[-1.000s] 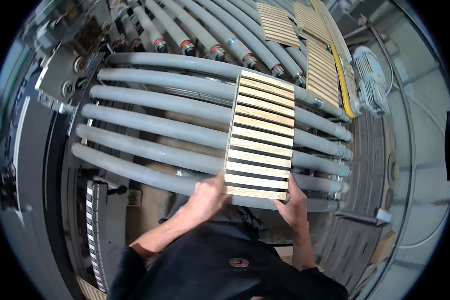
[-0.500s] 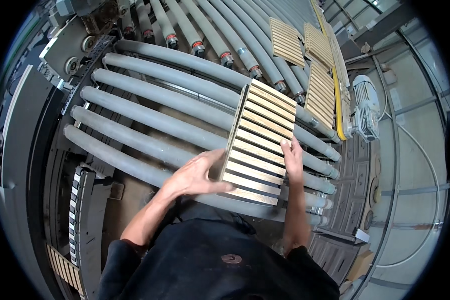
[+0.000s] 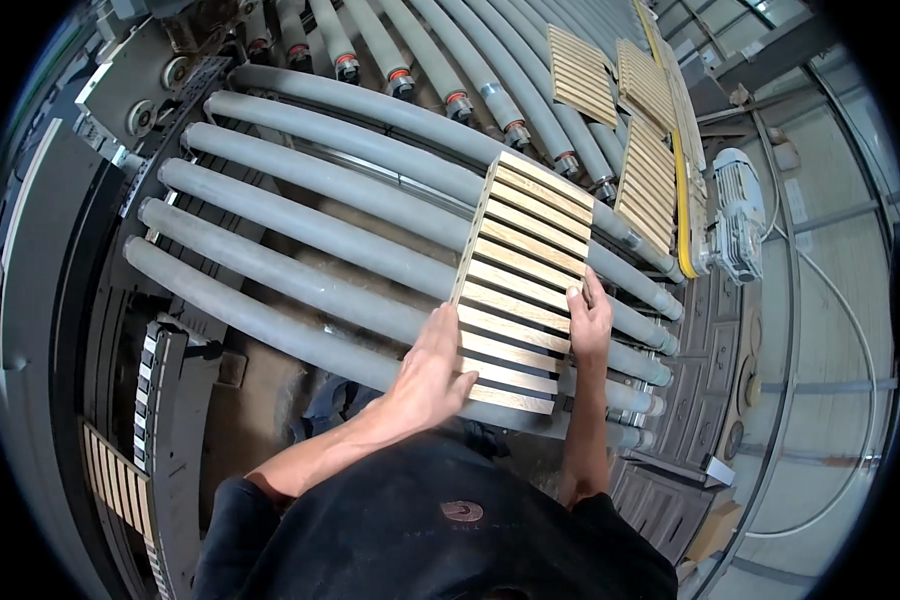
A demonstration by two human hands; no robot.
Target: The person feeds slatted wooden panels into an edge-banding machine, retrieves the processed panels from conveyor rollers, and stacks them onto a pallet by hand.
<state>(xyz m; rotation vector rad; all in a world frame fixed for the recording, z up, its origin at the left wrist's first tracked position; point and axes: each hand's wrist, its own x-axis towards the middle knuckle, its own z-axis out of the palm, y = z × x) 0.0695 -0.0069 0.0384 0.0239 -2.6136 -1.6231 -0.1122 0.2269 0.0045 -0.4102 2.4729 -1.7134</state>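
Note:
A slatted wooden panel (image 3: 526, 262), pale strips with dark grooves between them, lies across the rollers in front of me; its left side looks thick, and I cannot tell whether it is a stack. Along the lower left side my left hand (image 3: 428, 375) presses with its fingers together, thumb at the top edge. My right hand (image 3: 592, 322) grips the opposite edge, its thumb on the top face and its fingers partly hidden behind the side.
Grey conveyor rollers (image 3: 300, 235) run beneath the panel. More slatted panels (image 3: 582, 75) lie on rollers at the far right, beside a yellow-edged rail (image 3: 681, 200) and a motor (image 3: 738, 215). Another slatted piece (image 3: 116, 478) stands at lower left, near a machine frame (image 3: 160, 410).
My left hand has closed in from a spread thumb-and-finger hold to lie along the panel's side. The dark gap along that side now looks closed. My right hand stays at its edge.

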